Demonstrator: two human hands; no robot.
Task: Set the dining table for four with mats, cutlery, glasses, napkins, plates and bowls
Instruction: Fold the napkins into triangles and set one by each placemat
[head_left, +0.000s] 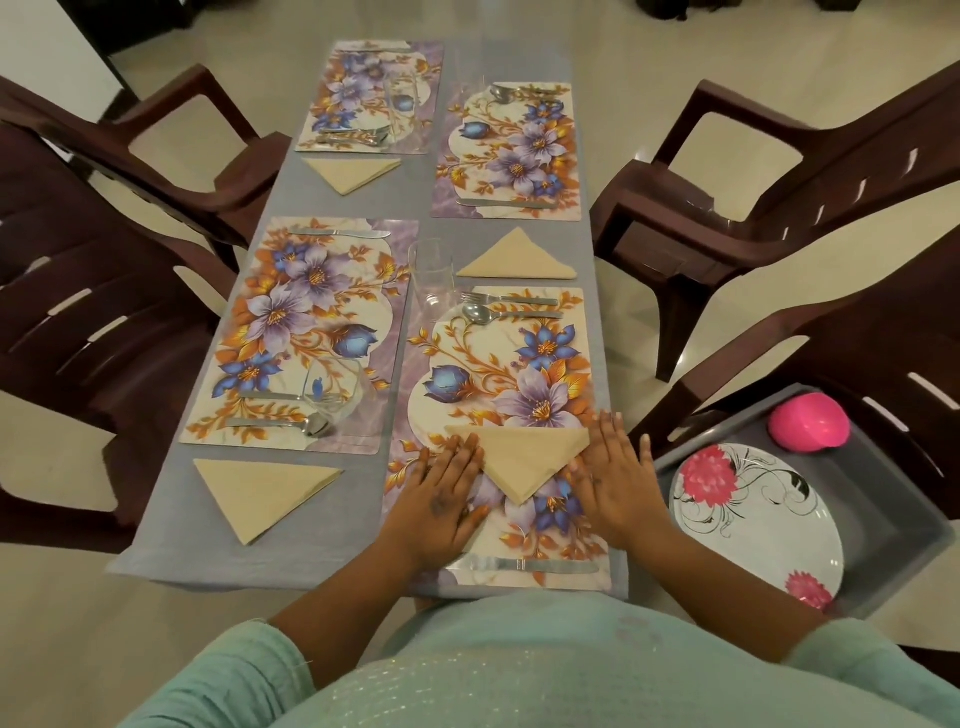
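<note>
Nearest, both hands lie flat with straight fingers on the near right mat (498, 395): the left hand (447, 493) and right hand (615, 475) press the two sides of a folded beige napkin (522, 460), its point toward the person. A knife (524, 565) lies at that mat's near edge. To the right, a grey bin (883, 545) holds a flowered plate (758, 525) and a pink bowl (809, 423). Farther along the tabletop (332, 519) are three more mats with cutlery, napkins and glasses.
</note>
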